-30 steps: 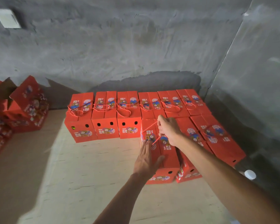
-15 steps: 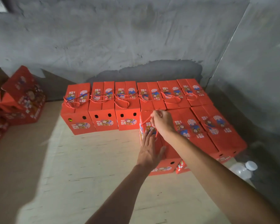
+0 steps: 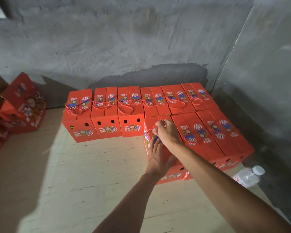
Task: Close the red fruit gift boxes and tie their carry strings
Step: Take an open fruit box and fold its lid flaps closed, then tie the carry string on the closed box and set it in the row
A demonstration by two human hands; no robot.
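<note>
1. The right hand (image 3: pixel 166 132), at centre right of the frame, has its fingers curled around a red string (image 3: pixel 152 127), pinching it above the top of the nearest box (image 3: pixel 173 170).
2. The string runs down and left from that hand to the box's upper left edge.
3. The left hand (image 3: pixel 157 158), just below the right, lies flat on the box's top with fingers straight and slightly spread, pressing down.
4. That box stands at frame centre, first in a front row (image 3: pixel 225 140) of boxes stretching to the right.
5. Behind it a back row (image 3: pixel 133 105) of six closed boxes lines the grey wall (image 3: pixel 124 47), each with a looped string on its lid.
6. At far left sits a pile of open boxes (image 3: pixel 22 105).
7. A plastic bottle (image 3: pixel 247 176) lies at lower right, just beside the front row.
8. Everything rests on a pale board floor (image 3: pixel 74 174).
</note>
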